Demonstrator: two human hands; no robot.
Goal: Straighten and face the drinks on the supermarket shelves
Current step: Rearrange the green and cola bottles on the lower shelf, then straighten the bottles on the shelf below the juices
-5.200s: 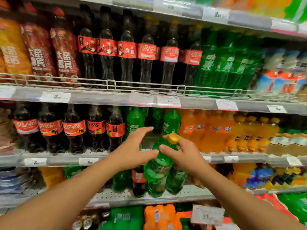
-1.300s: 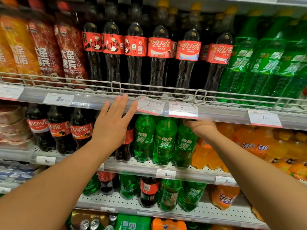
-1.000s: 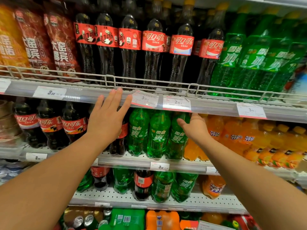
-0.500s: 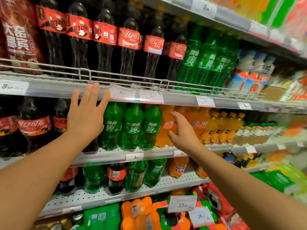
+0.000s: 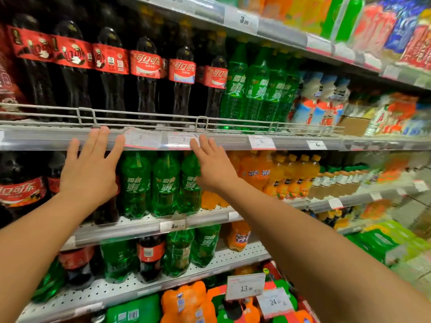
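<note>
Here both hands are raised flat in front of the middle shelf, holding nothing. The left hand (image 5: pixel 89 170) has its fingers straight and spread, tips at the shelf rail (image 5: pixel 58 138) at 12 o'clock of it, its palm in front of a cola bottle (image 5: pixel 106 206). The right hand (image 5: pixel 213 167) is equally wide and empty, just at 3 o'clock of the three green bottles (image 5: pixel 163 183), which stand upright in a row between the hands with labels facing out.

That group looks faced, so the step seems to be a release, with a fresh target wanted next. Likely candidates are the orange bottles (image 5: pixel 289 176) at 3 o'clock of the right hand, or the tall cola bottles (image 5: pixel 144 75) at 12 o'clock, whose left-end labels look turned aside.

Cola labels carry white Chinese characters on red; green labels carry white Chinese characters. Price tags (image 5: pixel 142 138) show "3" and "2"; lower ones (image 5: pixel 246 287) read "13.80" and, blurred, about "24".
</note>
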